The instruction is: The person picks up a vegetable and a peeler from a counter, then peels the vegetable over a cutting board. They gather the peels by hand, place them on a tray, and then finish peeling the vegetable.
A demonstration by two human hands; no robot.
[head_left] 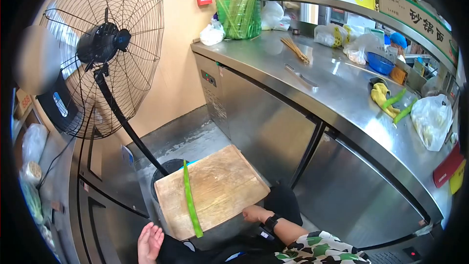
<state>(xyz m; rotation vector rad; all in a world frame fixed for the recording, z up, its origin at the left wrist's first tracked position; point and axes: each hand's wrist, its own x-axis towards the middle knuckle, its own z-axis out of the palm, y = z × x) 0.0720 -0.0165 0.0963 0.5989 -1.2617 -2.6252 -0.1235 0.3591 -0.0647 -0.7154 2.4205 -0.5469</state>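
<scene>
A wooden cutting board (227,178) lies tilted in front of me, partly over a dark round bin (168,165). One long, thin green vegetable (189,198), perhaps a pepper, lies across its left side, with both ends at the board's edges. My left hand (150,242) is off the board's near left corner, palm turned up, fingers loosely bent and apart, holding nothing. At the near right edge of the board is my right hand (257,213), wearing a black watch (271,222). Its fingers are curled in, and whatever they might hold is hidden.
A large black fan (105,44) stands at left. Along the right runs a steel counter (266,58) bearing wooden sticks (295,50), metal tongs (301,77), yellow-and-black gloves (383,99), green vegetables (403,111) and plastic bags (432,121). A person in a blue cap (398,39) is beyond.
</scene>
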